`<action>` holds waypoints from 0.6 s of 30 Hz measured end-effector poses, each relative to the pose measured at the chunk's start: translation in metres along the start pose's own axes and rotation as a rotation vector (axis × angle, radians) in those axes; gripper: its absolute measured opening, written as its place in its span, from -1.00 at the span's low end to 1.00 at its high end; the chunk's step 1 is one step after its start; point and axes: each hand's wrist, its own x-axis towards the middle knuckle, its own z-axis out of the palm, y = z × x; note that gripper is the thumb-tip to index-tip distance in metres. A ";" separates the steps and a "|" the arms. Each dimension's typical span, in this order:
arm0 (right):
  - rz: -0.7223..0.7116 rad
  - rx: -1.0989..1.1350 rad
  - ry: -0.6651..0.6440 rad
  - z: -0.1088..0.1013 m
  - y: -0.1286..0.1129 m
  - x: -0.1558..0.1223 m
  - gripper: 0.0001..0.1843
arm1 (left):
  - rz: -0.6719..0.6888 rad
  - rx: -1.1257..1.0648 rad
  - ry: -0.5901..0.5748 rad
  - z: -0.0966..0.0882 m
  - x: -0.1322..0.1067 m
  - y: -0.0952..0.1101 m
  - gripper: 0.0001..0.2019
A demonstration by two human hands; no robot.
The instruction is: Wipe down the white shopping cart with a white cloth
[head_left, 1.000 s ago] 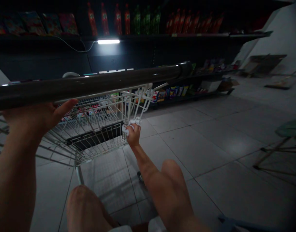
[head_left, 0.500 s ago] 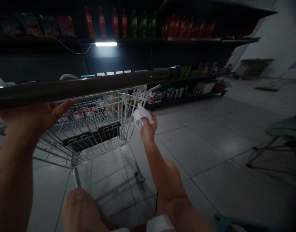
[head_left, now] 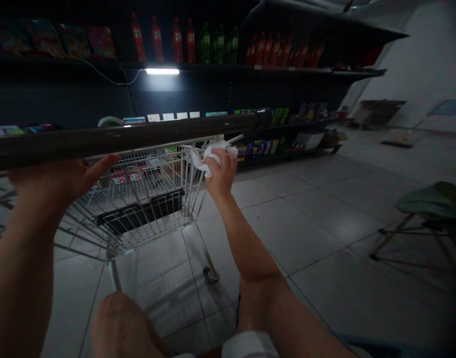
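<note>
A wire shopping cart (head_left: 146, 199) stands in front of me, its dark handle bar (head_left: 138, 134) running across the view. My left hand (head_left: 56, 181) is curled under that bar near its left end, thumb stretched out. My right hand (head_left: 220, 171) is closed on a crumpled white cloth (head_left: 209, 154) and presses it against the upper right corner of the cart's basket. My bare knees show at the bottom of the view.
Dark shelves (head_left: 250, 74) with red and green bottles and packets line the aisle behind the cart. A lit tube lamp (head_left: 162, 71) hangs under the top shelf. A folding stool (head_left: 429, 214) stands on the grey tiled floor at the right.
My right hand has lifted the white cloth from the basket's lower right corner up to its top right corner. My left hand has stayed on the handle bar.
</note>
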 end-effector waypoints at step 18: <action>-0.023 -0.079 -0.007 -0.024 0.002 0.028 -0.65 | -0.015 0.110 0.025 -0.005 -0.005 0.008 -0.11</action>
